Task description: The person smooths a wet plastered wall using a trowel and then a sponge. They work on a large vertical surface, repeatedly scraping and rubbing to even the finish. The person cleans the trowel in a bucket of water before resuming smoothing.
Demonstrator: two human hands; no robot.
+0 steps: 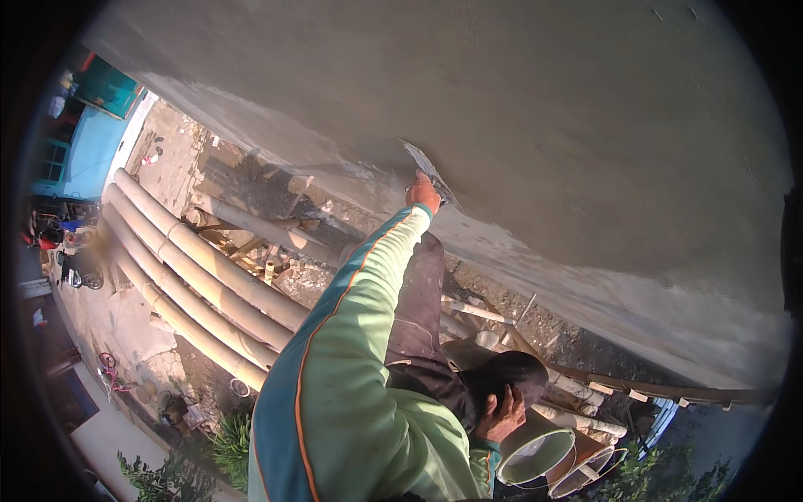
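My left arm, in a pale green sleeve with a blue stripe and orange piping, stretches up to the grey plastered wall [535, 109]. My left hand [425, 194] is closed round the handle of a plastering trowel [431, 166]. The trowel's thin blade lies against the wall at the lower border of the darker, smooth plaster. Lower down, my right hand [502, 416] rests on my dark-trousered knee [508, 374], fingers spread and holding nothing. Two buckets, a pale green-rimmed one [535, 458] and another one [585, 473], are close to my right hand.
Thick bamboo poles [201, 268] run side by side at the left, high above the ground. More poles and a plank [627, 389] lie below the wall. Rubble [293, 284] covers the ground beneath. A blue building [92, 151], a pink bicycle [113, 374] and green plants [234, 448] are farther off.
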